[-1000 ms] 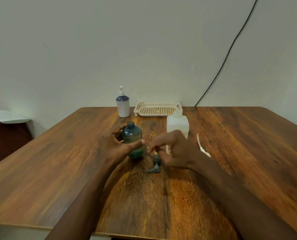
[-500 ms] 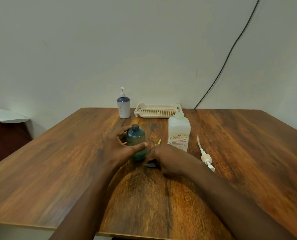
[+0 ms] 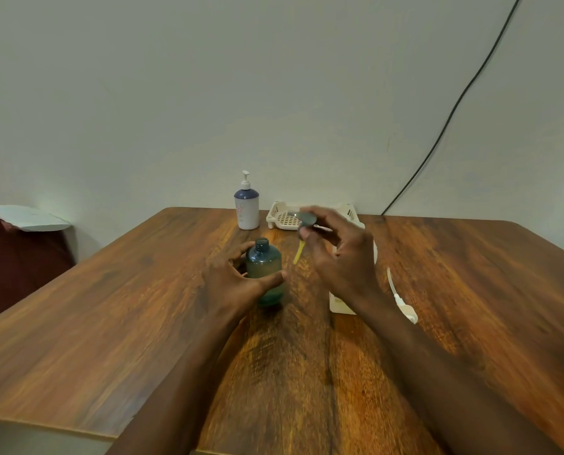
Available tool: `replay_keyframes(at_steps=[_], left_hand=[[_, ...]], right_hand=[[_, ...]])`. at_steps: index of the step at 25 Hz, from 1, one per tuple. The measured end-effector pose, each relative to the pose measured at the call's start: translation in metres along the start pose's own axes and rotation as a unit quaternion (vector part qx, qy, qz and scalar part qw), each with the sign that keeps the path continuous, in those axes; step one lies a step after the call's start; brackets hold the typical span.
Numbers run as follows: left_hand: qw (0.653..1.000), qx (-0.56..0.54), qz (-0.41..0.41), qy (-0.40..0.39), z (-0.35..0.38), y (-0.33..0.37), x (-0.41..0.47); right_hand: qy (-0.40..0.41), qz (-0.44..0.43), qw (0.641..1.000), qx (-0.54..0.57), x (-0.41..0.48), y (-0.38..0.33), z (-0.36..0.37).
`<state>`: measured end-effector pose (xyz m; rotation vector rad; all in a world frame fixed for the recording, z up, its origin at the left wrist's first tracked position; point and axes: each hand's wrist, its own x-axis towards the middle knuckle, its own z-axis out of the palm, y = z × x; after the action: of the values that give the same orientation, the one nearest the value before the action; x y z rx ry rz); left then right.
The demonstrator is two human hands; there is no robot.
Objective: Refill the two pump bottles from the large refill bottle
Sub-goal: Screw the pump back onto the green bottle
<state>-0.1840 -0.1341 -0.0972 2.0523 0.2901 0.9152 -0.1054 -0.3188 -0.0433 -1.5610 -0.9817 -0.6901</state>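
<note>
A small teal pump bottle (image 3: 263, 267) stands open-topped at the table's middle, and my left hand (image 3: 233, 284) grips it around its side. My right hand (image 3: 338, 257) is raised just right of it and pinches the dark pump head (image 3: 308, 219), whose yellowish tube (image 3: 298, 253) hangs down beside the bottle's neck. The large white refill bottle (image 3: 338, 305) stands behind my right wrist, mostly hidden. A second pump bottle (image 3: 247, 205), white with a dark blue shoulder and its pump on, stands at the back by the wall.
A white pump with its long tube (image 3: 402, 302) lies on the wooden table (image 3: 110, 307) right of the refill bottle. A cream slotted tray (image 3: 285, 216) sits at the back edge. A black cable (image 3: 445, 126) runs down the wall. A dark red seat (image 3: 14, 257) stands left.
My right hand has lifted the dark pump head off the table and brought it up beside the teal bottle's neck. My left hand has kept its grip on the bottle.
</note>
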Motion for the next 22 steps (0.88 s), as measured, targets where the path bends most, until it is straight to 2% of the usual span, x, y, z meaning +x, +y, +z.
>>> replay_keyframes(at_steps=[2,5,12,17,22], left_hand=[[0.999,-0.007,-0.005,-0.031,0.003,0.001,-0.001],[0.999,-0.002,0.001,-0.047,0.007,0.004,-0.003],[0.998,0.004,0.003,-0.056,0.01,0.013,-0.005],[0.997,-0.016,0.018,-0.067,0.012,0.015,-0.007],[0.997,-0.044,0.059,-0.031,0.015,0.02,-0.011]], right_hand=[[0.065,0.06,0.993,0.076,0.014,-0.006,0.001],[0.119,0.069,0.982,0.13,0.029,-0.014,0.001],[0.149,0.058,0.973,0.165,0.036,-0.019,-0.001],[0.065,0.058,0.984,0.154,0.032,-0.02,0.004],[-0.051,0.103,0.987,0.113,0.024,-0.011,0.008]])
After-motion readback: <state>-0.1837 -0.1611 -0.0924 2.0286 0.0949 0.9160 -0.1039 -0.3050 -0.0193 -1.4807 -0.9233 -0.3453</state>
